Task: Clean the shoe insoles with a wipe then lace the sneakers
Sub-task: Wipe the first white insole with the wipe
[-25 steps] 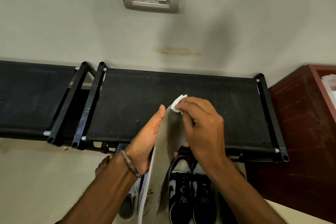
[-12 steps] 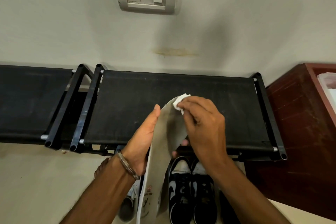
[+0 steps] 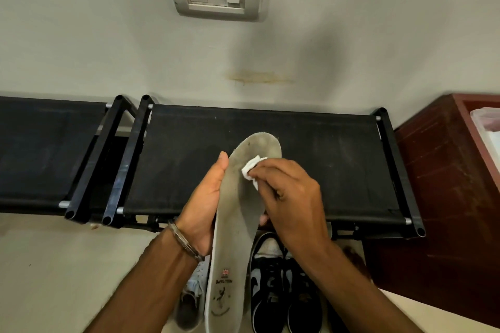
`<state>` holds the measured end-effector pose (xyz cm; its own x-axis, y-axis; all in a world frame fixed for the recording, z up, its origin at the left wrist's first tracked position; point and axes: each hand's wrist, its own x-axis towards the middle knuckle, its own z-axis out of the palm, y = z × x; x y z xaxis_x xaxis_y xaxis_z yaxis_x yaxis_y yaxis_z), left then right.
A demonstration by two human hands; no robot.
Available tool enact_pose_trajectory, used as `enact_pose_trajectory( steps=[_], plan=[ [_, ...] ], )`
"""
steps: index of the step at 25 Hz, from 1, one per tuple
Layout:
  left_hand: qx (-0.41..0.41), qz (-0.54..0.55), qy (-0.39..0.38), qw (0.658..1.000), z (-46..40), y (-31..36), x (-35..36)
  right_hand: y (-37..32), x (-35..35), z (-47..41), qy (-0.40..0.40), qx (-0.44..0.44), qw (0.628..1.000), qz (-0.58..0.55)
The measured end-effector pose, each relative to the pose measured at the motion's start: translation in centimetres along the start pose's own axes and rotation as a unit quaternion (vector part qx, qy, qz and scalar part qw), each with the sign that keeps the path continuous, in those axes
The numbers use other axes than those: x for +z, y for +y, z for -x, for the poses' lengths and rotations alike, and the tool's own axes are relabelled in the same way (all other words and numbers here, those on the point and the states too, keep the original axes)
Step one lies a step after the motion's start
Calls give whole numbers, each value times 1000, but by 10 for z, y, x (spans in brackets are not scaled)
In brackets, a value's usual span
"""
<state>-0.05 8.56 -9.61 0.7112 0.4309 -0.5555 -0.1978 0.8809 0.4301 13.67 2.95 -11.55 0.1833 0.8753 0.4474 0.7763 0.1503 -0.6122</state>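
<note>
Insole [image 3: 238, 213] update: compared with a second ago, the wipe [image 3: 253, 170] sits lower on it. Back then the right hand [image 3: 286, 197] had the wipe pinched right at the toe tip, and now the whole rounded toe end pokes out above the fingers, so the stroke has come down off the tip and onto the forefoot. The insole also faces the camera more squarely now, grey top side showing, heel logo down near the bottom of the view.

Right hand fingers are curled and pinching the small white wad against the insole surface. Left hand [image 3: 205, 205] grips the insole along its left edge with the thumb lying up the side, and a fingertip peeks out on the far edge, so that hand wraps round the back. It's all held in the air in front of the black shoe rack [image 3: 338, 165], not resting on it.

Black and white sneakers [image 3: 281, 284] sit on the floor under the hands, a grey shoe [image 3: 189, 305] just left of them.

My read: still early, mid-wipe on insole 1. Most of its length below the wipe looks grubby and untouched. Lacing hasn't started from what shows.
</note>
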Motion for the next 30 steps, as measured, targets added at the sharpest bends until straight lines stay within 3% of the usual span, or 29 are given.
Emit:
enact_pose_trajectory(
  steps=[3,7,10,14,19,25,30],
  plan=[
    [3,-23,-2,1000,0,-2,4,14,-11,-7,47,60,997,-1],
    [-4,-2,5,1000,2,1,-1,-1,-4,0,-19,10,1000,-4],
    [-3,-29,-2,1000,3,0,0,11,-13,-12,35,73,997,-7],
    [-8,5,-3,1000,2,2,0,-4,-5,-2,-22,-1,1000,0],
    [9,-26,1,1000,2,-2,7,12,-17,-14,66,73,995,17],
    [1,-93,9,996,2,-3,5,11,-18,-15,91,125,987,-37],
    [-7,-87,11,996,-1,-13,12,7,-14,-14,61,42,997,-9]
  ],
)
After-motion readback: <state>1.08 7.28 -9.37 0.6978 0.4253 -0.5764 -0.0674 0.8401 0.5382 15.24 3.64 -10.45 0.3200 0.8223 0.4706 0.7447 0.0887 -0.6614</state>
